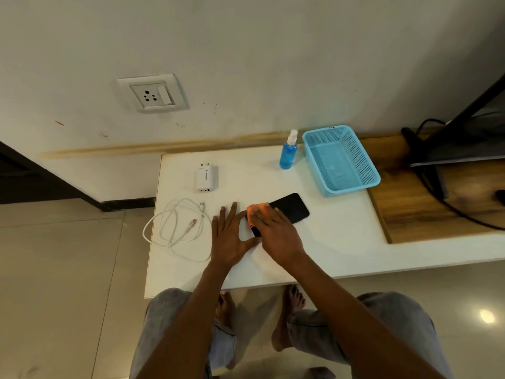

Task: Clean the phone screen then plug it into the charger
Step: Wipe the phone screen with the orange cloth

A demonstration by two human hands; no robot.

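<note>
A black phone (291,208) lies screen-up on the white table (328,242). My right hand (276,233) presses an orange cloth (257,208) flat onto the phone's near end, fingers straight. My left hand (231,236) lies flat on the table beside the phone, its thumb against the phone's near corner. A white charger adapter (207,178) lies on the table to the left, with a coiled white cable (177,228) in front of it. A wall socket (153,94) sits above on the wall.
A blue spray bottle (288,151) stands at the back of the table next to a light-blue plastic basket (340,160). A wooden surface (426,203) with black stand legs and cords lies to the right. My knees and feet are below the table's front edge.
</note>
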